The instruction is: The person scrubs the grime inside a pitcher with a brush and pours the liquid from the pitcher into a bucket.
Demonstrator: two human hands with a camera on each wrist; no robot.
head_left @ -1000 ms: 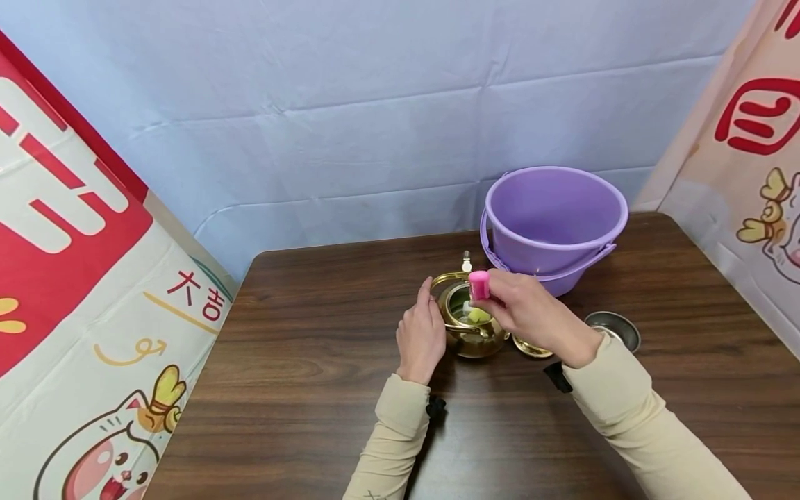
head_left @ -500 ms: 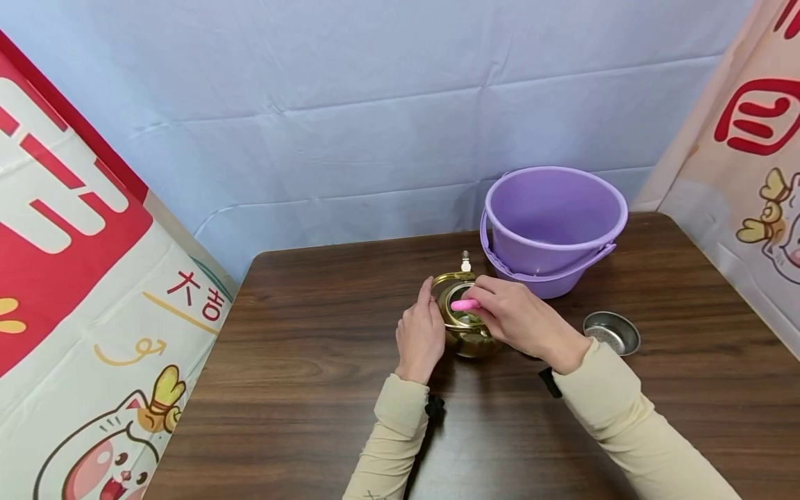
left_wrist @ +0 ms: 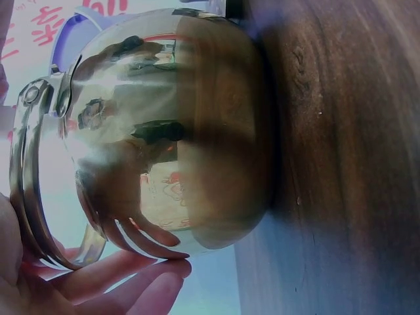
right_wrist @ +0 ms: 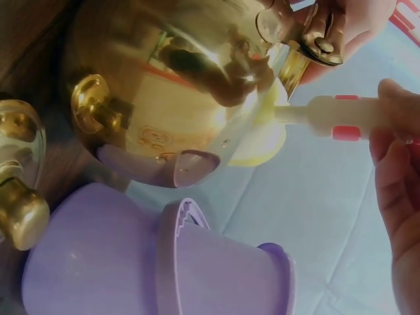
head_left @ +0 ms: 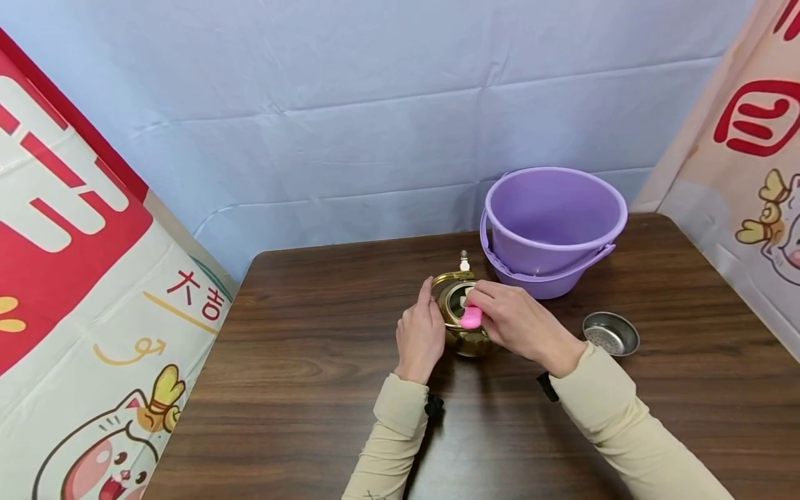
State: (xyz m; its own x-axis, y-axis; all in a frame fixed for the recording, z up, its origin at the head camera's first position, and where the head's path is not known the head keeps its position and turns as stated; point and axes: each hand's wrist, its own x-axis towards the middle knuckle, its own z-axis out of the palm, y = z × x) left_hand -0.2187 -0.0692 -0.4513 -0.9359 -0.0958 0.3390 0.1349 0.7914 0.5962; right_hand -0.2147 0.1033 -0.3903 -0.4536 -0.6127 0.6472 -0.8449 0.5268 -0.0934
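A gold metal kettle stands upright on the table with its top uncovered. My left hand holds its left side; in the left wrist view the fingers touch the shiny body and lie by the folded handle. My right hand grips the pink end of a sponge brush. In the right wrist view, the brush's white stem leads to a yellow-and-white sponge head at the kettle's mouth; part of the head is hidden inside. A gold lid with a knob lies beside the kettle.
A purple bucket with its handle lowered stands behind and right of the kettle. Right of my right hand lies a metal strainer bowl with a perforated bottom. The brown wooden table spreads left, and printed cloths hang around it.
My right hand has moved down and slightly left, pushing the sponge deeper into the kettle. The pink handle now tips toward me. More of the strainer shows. My left hand has stayed put.
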